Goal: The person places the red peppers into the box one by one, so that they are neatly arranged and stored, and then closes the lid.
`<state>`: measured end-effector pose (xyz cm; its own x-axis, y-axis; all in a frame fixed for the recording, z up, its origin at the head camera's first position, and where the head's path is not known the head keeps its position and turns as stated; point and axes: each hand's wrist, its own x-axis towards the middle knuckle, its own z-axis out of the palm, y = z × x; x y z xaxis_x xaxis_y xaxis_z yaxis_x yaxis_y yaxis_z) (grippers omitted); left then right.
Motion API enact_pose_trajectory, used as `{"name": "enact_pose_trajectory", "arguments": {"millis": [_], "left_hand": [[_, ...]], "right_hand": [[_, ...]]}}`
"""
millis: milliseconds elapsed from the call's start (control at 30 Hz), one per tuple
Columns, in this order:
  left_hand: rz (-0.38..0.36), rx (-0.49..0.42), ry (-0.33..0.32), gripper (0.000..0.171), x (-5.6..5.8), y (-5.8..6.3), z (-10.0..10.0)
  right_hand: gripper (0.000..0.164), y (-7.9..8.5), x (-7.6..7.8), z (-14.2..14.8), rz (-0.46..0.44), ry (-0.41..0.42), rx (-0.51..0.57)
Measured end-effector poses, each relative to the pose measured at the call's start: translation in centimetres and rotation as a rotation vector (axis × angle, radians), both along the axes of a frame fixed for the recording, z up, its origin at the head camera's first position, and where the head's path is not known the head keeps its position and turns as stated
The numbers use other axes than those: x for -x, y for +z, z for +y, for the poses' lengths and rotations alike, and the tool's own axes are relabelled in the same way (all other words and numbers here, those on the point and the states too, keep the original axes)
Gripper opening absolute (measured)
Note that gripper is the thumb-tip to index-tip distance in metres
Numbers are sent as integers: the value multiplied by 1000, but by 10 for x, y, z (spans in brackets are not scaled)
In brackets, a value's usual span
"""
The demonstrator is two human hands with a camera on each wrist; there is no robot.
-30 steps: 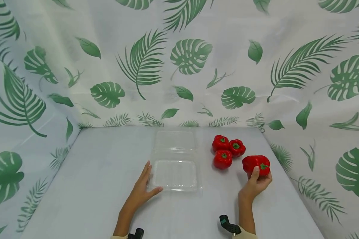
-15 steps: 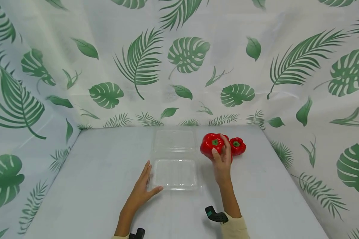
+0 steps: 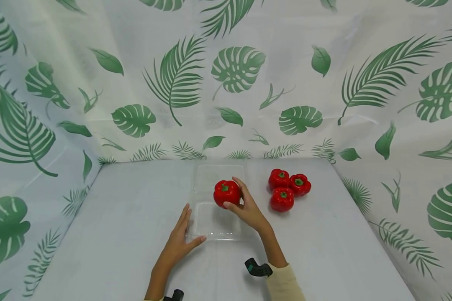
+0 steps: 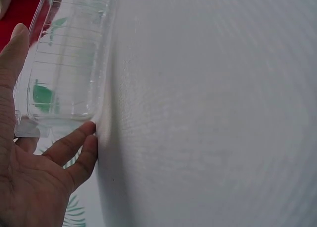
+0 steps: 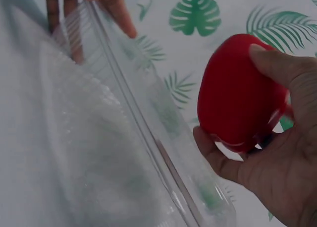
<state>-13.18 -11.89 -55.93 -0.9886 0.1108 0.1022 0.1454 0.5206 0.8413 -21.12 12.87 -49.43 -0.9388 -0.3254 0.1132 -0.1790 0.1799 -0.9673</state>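
Observation:
A red bell pepper [image 3: 226, 194] with a green stem is held between the thumb and fingers of my right hand [image 3: 249, 210], above the clear plastic clamshell container [image 3: 220, 238]. In the right wrist view the pepper [image 5: 237, 90] is apart from the container's wall. The container lies unfolded, its lid half [image 3: 207, 173] toward the back. My left hand [image 3: 178, 242] is at the container's near left corner, thumb spread from the straight fingers. The left wrist view shows its fingertips [image 4: 89, 128] touching the container's end [image 4: 62, 119].
To the right of the container, three more red bell peppers [image 3: 282, 200] sit close together on the white table [image 3: 116, 234]. A leaf-patterned curtain [image 3: 196, 83] surrounds the table at the back and both sides.
My right hand has carried the bell pepper from the table's right side, past the other peppers, leftward over the container. My left hand has stayed in place.

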Motion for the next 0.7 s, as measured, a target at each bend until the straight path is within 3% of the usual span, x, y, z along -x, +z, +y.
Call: {"name": "enact_pose_trajectory", "arguments": {"millis": [167, 367, 467, 700], "left_hand": [[-1, 5, 4, 101, 0, 1, 1], [5, -10, -5, 101, 0, 0, 0], [6, -14, -10, 100, 1, -1, -1], [20, -13, -11, 100, 0, -3, -2]], "right_hand": [[81, -8, 1, -17, 27, -39, -157], [78, -22, 3, -39, 151, -53, -378], [77, -28, 0, -48, 170, -73, -480], [77, -28, -7, -61, 172, -97, -599]]}}
